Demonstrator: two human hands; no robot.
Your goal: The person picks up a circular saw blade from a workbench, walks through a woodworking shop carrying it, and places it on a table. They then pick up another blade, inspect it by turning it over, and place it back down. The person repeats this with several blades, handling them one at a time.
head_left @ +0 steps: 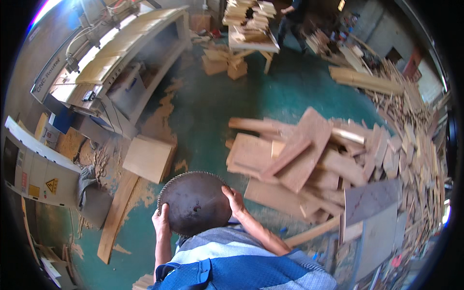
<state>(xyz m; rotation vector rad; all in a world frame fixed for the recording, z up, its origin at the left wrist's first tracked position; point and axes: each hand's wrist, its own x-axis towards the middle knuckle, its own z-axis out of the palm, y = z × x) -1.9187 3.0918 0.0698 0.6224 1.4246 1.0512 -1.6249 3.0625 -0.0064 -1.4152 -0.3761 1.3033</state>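
A large dark circular saw blade [193, 200] with a toothed rim is held up in front of my body. My left hand [162, 221] grips its lower left edge, thumb on the near face and the other fingers mostly hidden behind it. At the opposite edge, my right hand [234, 200] is closed on the rim with the thumb on the face. A small hole shows near the blade's middle.
Left of me lie a long plank [117, 217] and stacked square panels [149, 158]. Loose boards are piled [309, 154] ahead and to the right. A router machine [116, 63] stands far left. Another person [292, 24] is beside a wood-laden table [253, 41] at the back.
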